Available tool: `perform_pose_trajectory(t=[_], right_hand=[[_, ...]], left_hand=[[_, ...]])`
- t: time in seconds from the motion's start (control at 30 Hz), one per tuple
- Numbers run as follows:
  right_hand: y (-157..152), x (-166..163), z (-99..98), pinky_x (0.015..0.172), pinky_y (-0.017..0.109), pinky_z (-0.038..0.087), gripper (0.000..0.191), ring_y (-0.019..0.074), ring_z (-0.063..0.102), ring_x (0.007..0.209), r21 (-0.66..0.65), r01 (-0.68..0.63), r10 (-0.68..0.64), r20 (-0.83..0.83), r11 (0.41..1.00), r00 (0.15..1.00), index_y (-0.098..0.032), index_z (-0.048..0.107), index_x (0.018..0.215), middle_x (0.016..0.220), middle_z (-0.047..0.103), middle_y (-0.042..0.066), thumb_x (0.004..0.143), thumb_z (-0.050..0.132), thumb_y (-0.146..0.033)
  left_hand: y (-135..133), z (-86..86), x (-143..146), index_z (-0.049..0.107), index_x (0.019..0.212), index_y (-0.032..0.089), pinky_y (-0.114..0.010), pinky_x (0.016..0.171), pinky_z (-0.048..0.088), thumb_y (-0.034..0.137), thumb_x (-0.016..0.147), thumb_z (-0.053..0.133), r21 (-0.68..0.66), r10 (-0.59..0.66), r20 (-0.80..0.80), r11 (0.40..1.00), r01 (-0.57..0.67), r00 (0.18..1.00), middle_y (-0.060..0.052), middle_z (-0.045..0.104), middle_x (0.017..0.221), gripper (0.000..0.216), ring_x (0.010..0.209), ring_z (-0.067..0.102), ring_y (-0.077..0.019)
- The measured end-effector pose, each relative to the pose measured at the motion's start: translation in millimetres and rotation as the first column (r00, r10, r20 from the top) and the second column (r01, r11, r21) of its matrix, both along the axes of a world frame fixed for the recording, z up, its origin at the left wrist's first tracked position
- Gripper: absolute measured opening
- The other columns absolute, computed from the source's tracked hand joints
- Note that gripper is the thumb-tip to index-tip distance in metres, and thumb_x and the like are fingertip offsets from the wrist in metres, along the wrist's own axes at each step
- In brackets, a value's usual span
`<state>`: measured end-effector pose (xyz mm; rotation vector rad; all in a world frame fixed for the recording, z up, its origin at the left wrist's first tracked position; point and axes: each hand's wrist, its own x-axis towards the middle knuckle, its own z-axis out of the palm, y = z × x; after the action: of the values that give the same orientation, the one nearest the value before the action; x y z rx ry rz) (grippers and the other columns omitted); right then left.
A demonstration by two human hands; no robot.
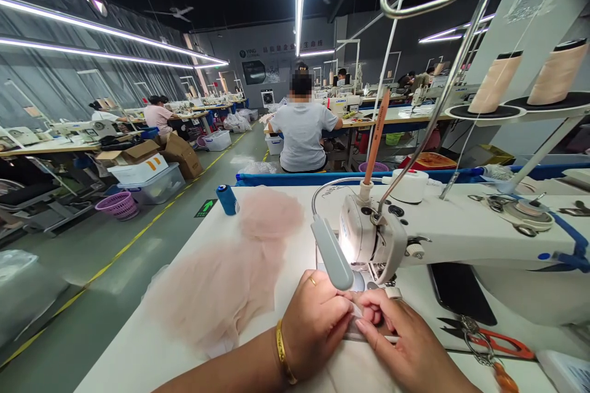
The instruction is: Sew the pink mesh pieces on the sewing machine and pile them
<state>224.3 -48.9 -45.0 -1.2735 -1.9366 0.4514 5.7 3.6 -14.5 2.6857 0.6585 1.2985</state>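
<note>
Pale fabric (356, 311), lower centre-right, pinched in grip of left hand (318, 317) and right hand (399, 333); grey lamp (332, 255) partly hiding sewing machine (366, 230), centre; black phone (463, 293), orange-handled scissors (509, 344), lower right.

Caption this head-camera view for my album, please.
Left hand and right hand hold pale fabric at a sewing machine, blue spool nearby.

Sheer matt cloth (207, 288), smooth tabletop (133, 350), glossy phone (461, 295), shiny metal bracelet (281, 347)
</note>
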Motion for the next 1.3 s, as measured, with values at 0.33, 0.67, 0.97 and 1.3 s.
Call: perform_pose_trajectory(t=[0.33,0.67,0.97,1.3], right_hand=[[2.8,-3.4,8.9,0.066,0.026,0.061,0.010,0.0172,0.071,0.076,0.071,-0.046,0.046,0.003,0.996,0.999,-0.029,0.065,0.101,0.088,0.073,-0.001,0.104,0.056,-0.027],[-0.1,-4.3,11.0,0.066,0.025,0.059,0.017,0.0160,0.071,0.075,0.053,-0.018,0.018,0.002,0.998,1.000,-0.029,0.066,0.095,0.089,0.073,-0.002,0.107,0.054,-0.030],[2.1,1.6,4.2,0.075,0.027,0.059,0.016,0.0167,0.072,0.085,0.074,-0.052,0.049,0.048,0.996,0.998,-0.029,0.064,0.098,0.095,0.073,-0.001,0.110,0.054,-0.030],[0.6,0.6,5.6,0.071,0.028,0.057,0.017,0.0174,0.069,0.079,0.074,-0.062,0.059,0.038,0.995,0.997,-0.028,0.064,0.096,0.088,0.071,-0.001,0.110,0.054,-0.028]], left_hand=[[0.2,3.0,-1.1,0.061,0.096,0.019,-0.036,0.076,0.044,0.013,0.102,0.053,-0.013,-0.027,-0.012,1.000,0.027,1.000,-0.004,0.076,0.095,0.012,0.082,0.067,-0.0206],[1.6,4.8,0.3,0.061,0.100,0.020,-0.034,0.075,0.050,0.010,0.099,0.052,0.011,-0.055,0.002,0.998,0.055,0.998,-0.005,0.077,0.097,0.013,0.084,0.071,-0.0200],[1.2,2.9,0.2,0.058,0.100,0.020,-0.035,0.073,0.053,0.012,0.098,0.053,-0.033,-0.028,-0.030,0.999,0.027,0.999,-0.006,0.073,0.093,0.010,0.080,0.068,-0.0218],[-0.7,8.2,-0.3,0.071,0.115,0.019,-0.041,0.082,0.060,0.016,0.099,0.057,-0.037,-0.010,-0.025,0.999,0.009,1.000,-0.012,0.071,0.104,0.021,0.098,0.070,-0.0275]])
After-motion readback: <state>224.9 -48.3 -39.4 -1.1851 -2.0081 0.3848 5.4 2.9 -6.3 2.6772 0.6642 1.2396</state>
